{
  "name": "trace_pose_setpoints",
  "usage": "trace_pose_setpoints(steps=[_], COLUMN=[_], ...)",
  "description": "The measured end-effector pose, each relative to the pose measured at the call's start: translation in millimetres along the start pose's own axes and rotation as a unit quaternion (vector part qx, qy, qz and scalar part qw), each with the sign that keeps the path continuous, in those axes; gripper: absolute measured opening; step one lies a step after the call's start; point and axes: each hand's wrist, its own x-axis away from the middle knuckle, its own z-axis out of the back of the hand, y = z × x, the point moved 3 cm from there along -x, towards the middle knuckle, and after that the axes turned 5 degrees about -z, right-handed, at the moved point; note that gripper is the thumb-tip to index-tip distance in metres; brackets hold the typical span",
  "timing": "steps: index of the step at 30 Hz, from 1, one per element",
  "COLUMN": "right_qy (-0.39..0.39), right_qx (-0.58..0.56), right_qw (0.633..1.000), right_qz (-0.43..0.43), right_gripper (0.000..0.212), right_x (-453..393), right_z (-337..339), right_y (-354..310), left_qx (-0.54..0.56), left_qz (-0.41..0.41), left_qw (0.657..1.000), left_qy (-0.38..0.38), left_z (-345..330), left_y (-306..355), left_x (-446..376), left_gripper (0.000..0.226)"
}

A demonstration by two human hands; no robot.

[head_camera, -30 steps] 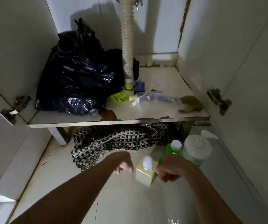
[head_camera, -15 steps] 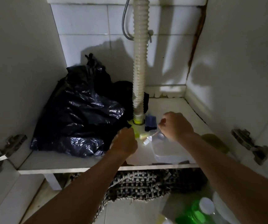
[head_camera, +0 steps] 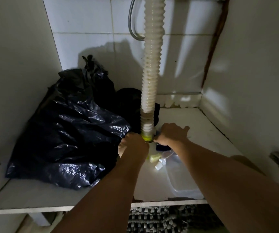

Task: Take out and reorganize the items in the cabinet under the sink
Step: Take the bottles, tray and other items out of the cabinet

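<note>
- White tiles (head_camera: pixel 85 52) back the dim cabinet you are reaching into, and its white shelf board (head_camera: pixel 207 132) runs from near edge to far wall.
- Your left hand (head_camera: pixel 133 147) sits at the foot of the ribbed white drain hose (head_camera: pixel 152 68), beside the yellow-green collar (head_camera: pixel 147 137) where the hose meets the shelf; its fingers curl downward, but you cannot tell whether they hold anything.
- Your right hand (head_camera: pixel 172 133) lies just right of the collar, thumb spread to the right, fingertips pinched at something small and hidden; what it grips cannot be made out.
- Left of your hands slumps a bulky crumpled black plastic bag (head_camera: pixel 65 133), touching your left hand.
- Near your right wrist lie a small dark blue object (head_camera: pixel 163 147), a pale yellow-green piece (head_camera: pixel 154 157), a small white cap (head_camera: pixel 159 165) and a clear plastic container (head_camera: pixel 182 179).
- Below the shelf edge shows a black-and-white woven mat (head_camera: pixel 165 219).
</note>
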Motion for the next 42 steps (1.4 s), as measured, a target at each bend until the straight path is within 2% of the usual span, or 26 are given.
trace_pose_setpoints(steps=[3, 7, 13, 16, 20, 23, 25, 28, 30, 32, 33, 35, 37, 40, 42], right_qy=[0.002, -0.042, -0.036, -0.032, -0.063, -0.082, -0.122, -0.178, -0.201, -0.222, -0.235, -0.270, -0.298, -0.325, -0.344], right_qx=[-0.029, -0.140, -0.262, -0.296, -0.412, -0.463, -0.534, -0.695, -0.765, -0.793, -0.791, -0.763, -0.722, -0.645, -0.598], right_qw=[1.000, 0.989, 0.963, 0.952, 0.906, 0.879, 0.835, 0.694, 0.609, 0.567, 0.565, 0.586, 0.621, 0.690, 0.724], right_qz=[-0.007, -0.017, -0.046, -0.062, -0.074, -0.072, -0.059, -0.061, -0.048, -0.015, 0.004, 0.044, 0.061, 0.040, 0.028], right_gripper=[0.034, 0.032, 0.030, 0.039, 0.029, 0.028, 0.028, 0.025, 0.026, 0.036, 0.046, 0.063, 0.053, 0.049, 0.054], right_x=[-0.7, -12.4, 7.3, 35.4, 90.0, 140.1, 167.5, 202.1, 218.4, 232.5, 238.9, 250.8, 261.7, 277.1, 285.8], right_z=[10.9, 53.0, 94.0, 102.3, 115.8, 121.3, 115.6, 103.2, 96.6, 90.0, 86.7, 78.6, 67.4, 45.2, 24.1], right_y=[4.2, 19.3, 55.6, 71.9, 89.7, 106.7, 113.7, 122.6, 125.2, 124.6, 123.3, 120.3, 118.6, 116.1, 113.5], left_qx=[0.048, 0.033, 0.027, 0.024, 0.115, 0.148, 0.195, 0.315, 0.414, 0.524, 0.569, 0.628, 0.657, 0.671, 0.652], left_qz=[0.028, 0.018, -0.024, -0.043, 0.017, 0.038, 0.035, 0.037, 0.031, 0.018, 0.013, 0.009, 0.005, 0.024, 0.039], left_qw=[0.998, 0.998, 0.996, 0.993, 0.971, 0.959, 0.950, 0.913, 0.866, 0.796, 0.761, 0.702, 0.665, 0.645, 0.649], left_qy=[-0.023, -0.054, -0.076, -0.108, -0.210, -0.238, -0.241, -0.256, -0.277, -0.301, -0.309, -0.334, -0.354, -0.365, -0.389], left_z=[3.3, 5.2, 22.4, 40.6, 68.3, 86.6, 96.7, 100.4, 95.0, 84.5, 78.2, 66.8, 53.9, 34.9, 25.9], left_y=[-1.5, -4.4, -6.0, 0.3, 3.5, -1.7, -7.0, -21.8, -33.0, -44.6, -51.1, -62.1, -73.0, -85.3, -85.2], left_x=[-1.3, 0.1, 17.1, 34.5, 64.2, 84.6, 99.3, 127.6, 146.5, 161.6, 167.6, 181.1, 192.0, 201.5, 211.1], left_gripper=[0.056, 0.069, 0.062, 0.061, 0.054, 0.045, 0.039, 0.021, 0.012, 0.015, 0.024, 0.056, 0.080, 0.086, 0.073])
